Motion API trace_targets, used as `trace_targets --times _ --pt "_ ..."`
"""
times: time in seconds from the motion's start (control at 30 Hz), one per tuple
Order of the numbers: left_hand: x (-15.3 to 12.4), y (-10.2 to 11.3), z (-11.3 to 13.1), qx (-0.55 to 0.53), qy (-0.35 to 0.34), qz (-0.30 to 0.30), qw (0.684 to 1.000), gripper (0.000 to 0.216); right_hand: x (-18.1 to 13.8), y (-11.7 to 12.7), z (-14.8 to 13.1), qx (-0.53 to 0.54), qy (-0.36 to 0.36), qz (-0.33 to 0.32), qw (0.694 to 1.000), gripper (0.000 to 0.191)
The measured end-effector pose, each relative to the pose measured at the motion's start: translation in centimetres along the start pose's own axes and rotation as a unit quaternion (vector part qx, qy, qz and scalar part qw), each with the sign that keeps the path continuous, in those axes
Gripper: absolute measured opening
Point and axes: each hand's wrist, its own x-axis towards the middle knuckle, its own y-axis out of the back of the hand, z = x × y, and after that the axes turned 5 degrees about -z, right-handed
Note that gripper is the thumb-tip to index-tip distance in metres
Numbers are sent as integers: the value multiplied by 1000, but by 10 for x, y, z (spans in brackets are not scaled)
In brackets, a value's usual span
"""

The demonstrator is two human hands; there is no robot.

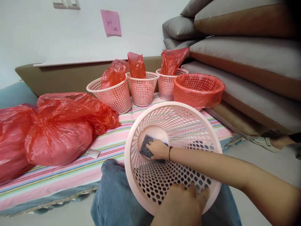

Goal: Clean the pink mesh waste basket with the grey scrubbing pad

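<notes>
A pale pink perforated plastic basket (172, 105) lies tilted over my lap, its wide mouth facing me. My right hand (158, 149), a dark band at its wrist, reaches deep inside. Its fingers are closed on a dark grey scouring sponge (146, 147), which is against the basket's round bottom. At the near rim, my left hand (181, 204) grips the basket, fingers bent over the edge; part of its hold is hidden.
Three pink baskets (143, 91) with red plastic bags inside stand behind, beside a basket wrapped in red plastic (199, 94). Full red bags (58, 135) lie left on a striped cloth (113, 146). Stacked grey-brown cushions (246, 53) rise on the right. A shoe (264, 143) shows below them.
</notes>
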Motion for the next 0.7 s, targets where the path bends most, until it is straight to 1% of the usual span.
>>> trace_targets --times 0.07,0.1,0.13,0.17,0.2,0.23,0.27,0.3,0.33,0.37,0.4,0.47,0.53,0.6,0.67,0.7 --pt "-10 11 -4 -32 -25 14 999 47 1 -1 0 5 -3 6 1000 50" --pt "-16 18 -7 -52 -45 41 997 41 1 -1 -1 9 -4 10 1000 49" --pt "-23 25 -9 -65 -61 83 993 35 -1 0 -2 15 -5 15 1000 46" --pt "-29 32 -12 -66 -61 140 986 32 -3 1 -4 22 -10 24 999 40" --pt "-35 39 -16 -48 -37 220 974 32 -6 2 -6 31 -16 36 999 33" --pt "-40 44 -20 -13 21 307 952 35 -9 3 -8 40 -25 49 998 26" --pt "-43 48 -23 23 99 389 915 39 -11 4 -10 48 -36 61 996 22" --pt "-45 50 -27 56 180 451 872 45 -12 5 -11 54 -48 69 995 21" --pt "-45 50 -31 79 250 488 833 52 -11 7 -10 59 -61 72 994 21" --pt "-44 48 -34 89 302 504 804 58 -9 9 -7 62 -77 70 993 25" --pt "-43 46 -36 90 334 505 791 64 -5 12 -3 65 -97 67 991 31" --pt "-41 41 -41 85 364 492 786 72 7 16 8 71 -143 65 985 41" --pt "-43 38 -45 76 388 489 778 71 18 20 18 75 -182 63 978 46" --pt "-50 39 -51 49 398 483 778 67 25 22 24 76 -198 53 976 45" --pt "-59 42 -59 1 380 469 797 65 28 22 24 72 -185 40 979 43" --pt "-62 44 -62 -20 366 466 805 64 28 22 22 69 -166 35 983 42"
